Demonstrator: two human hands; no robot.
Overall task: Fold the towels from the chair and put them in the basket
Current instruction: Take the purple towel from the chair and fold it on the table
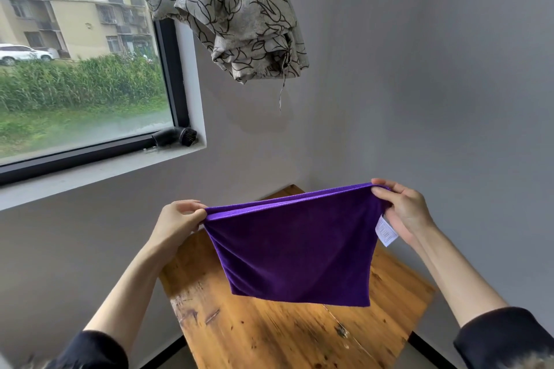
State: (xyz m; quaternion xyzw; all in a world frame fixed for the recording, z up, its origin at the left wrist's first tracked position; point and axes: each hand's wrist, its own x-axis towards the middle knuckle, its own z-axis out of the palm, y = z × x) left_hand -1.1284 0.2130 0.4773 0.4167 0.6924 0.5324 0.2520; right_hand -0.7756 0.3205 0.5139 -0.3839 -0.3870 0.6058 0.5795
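Currently your left hand [180, 216] and right hand [401, 207] each pinch a top corner of the doubled purple towel [296, 249], hanging above the wooden table [269, 335].

One purple towel [295, 252], two hands (left hand [180, 219], right hand [401, 207]), one wooden table [269, 329], one knotted curtain [239, 15].

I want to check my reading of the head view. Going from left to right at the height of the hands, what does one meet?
left hand → purple towel → white care label → right hand

Towel [295, 252] above table [269, 335], between hands.
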